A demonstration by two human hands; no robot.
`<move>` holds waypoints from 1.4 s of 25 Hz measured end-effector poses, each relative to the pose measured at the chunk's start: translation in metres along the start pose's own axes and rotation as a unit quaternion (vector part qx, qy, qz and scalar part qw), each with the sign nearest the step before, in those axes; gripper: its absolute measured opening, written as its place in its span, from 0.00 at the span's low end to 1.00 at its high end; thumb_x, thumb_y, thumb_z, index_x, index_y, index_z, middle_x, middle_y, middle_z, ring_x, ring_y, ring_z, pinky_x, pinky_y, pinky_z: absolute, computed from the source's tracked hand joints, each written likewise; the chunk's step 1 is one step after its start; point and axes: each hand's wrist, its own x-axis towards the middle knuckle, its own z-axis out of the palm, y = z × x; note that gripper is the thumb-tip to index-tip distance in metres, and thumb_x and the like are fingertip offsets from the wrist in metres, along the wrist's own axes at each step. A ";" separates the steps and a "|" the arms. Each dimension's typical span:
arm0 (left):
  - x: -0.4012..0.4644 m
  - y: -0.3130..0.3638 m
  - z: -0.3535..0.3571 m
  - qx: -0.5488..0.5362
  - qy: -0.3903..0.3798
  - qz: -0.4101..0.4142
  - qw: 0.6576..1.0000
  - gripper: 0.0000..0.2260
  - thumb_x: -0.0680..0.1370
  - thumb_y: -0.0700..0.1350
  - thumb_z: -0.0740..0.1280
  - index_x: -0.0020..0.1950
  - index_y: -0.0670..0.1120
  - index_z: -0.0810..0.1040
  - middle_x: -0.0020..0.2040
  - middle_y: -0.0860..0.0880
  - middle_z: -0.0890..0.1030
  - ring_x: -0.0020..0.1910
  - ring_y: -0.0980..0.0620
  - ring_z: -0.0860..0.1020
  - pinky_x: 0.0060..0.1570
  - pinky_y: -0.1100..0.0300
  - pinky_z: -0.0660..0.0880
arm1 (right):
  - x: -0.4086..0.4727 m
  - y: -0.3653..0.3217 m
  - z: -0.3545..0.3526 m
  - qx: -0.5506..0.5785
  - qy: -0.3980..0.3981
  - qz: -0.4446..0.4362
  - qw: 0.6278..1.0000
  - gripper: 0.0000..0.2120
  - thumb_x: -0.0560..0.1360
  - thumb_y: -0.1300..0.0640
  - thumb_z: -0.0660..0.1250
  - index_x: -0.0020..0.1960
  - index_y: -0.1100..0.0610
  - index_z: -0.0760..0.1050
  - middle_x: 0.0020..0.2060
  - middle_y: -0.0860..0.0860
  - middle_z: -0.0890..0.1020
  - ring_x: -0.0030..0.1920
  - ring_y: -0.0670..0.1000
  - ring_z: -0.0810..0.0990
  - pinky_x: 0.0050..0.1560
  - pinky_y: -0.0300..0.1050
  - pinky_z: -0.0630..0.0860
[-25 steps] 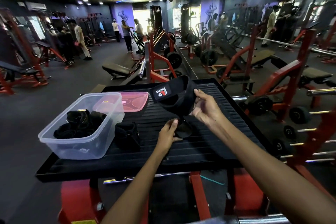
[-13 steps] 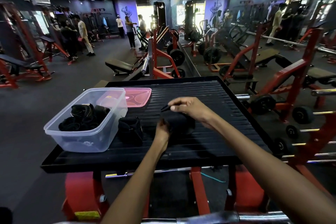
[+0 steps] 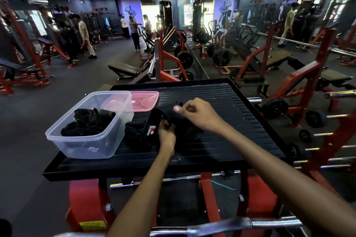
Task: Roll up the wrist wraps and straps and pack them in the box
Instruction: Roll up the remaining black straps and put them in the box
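Observation:
A black wrist wrap with a red and white logo lies low over the black ribbed platform. My left hand grips its padded end near the logo. My right hand pinches the thin black end of the wrap just above it. A clear plastic box at the platform's left holds several rolled black wraps. Another rolled black wrap sits on the platform between the box and my left hand.
A pink lid lies behind the box. A steel barbell crosses just below my arms. Red weight machines, benches and dumbbells surround the platform. Several people stand far off at the back left.
The wrap came down from mid-air to the platform. Both hands lowered with it, and my left hand now holds the logo end to the left while my right pinches the other end.

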 end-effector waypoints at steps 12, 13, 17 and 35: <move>0.005 -0.005 -0.007 -0.074 -0.019 -0.014 0.997 0.23 0.75 0.26 0.60 0.68 0.40 0.65 0.55 0.44 0.75 0.45 0.55 0.77 0.39 0.61 0.79 | 0.022 -0.029 -0.018 0.456 0.087 0.099 0.880 0.14 0.67 0.68 0.68 0.39 0.54 0.66 0.29 0.49 0.72 0.25 0.43 0.71 0.24 0.34 0.67; 0.004 -0.003 -0.006 -0.076 -0.036 -0.014 0.996 0.24 0.75 0.27 0.60 0.69 0.41 0.63 0.56 0.45 0.75 0.44 0.56 0.77 0.35 0.64 0.78 | 0.024 -0.025 -0.024 0.459 0.094 0.103 0.878 0.14 0.67 0.70 0.66 0.44 0.54 0.68 0.30 0.49 0.74 0.26 0.43 0.71 0.24 0.33 0.67; 0.000 -0.001 -0.004 -0.074 -0.071 -0.014 0.995 0.21 0.78 0.32 0.60 0.69 0.47 0.65 0.57 0.48 0.75 0.46 0.61 0.76 0.36 0.68 0.77 | 0.027 -0.006 -0.027 0.358 0.058 0.121 0.924 0.12 0.73 0.67 0.64 0.54 0.61 0.80 0.42 0.50 0.81 0.39 0.43 0.77 0.34 0.28 0.71; -0.010 0.002 -0.009 0.052 -0.040 0.144 0.987 0.28 0.78 0.33 0.61 0.58 0.70 0.70 0.50 0.54 0.80 0.37 0.62 0.78 0.43 0.53 0.80 | 0.026 0.018 -0.024 0.176 0.057 0.171 0.968 0.04 0.66 0.60 0.71 0.36 0.59 0.84 0.37 0.48 0.85 0.43 0.48 0.83 0.48 0.46 0.80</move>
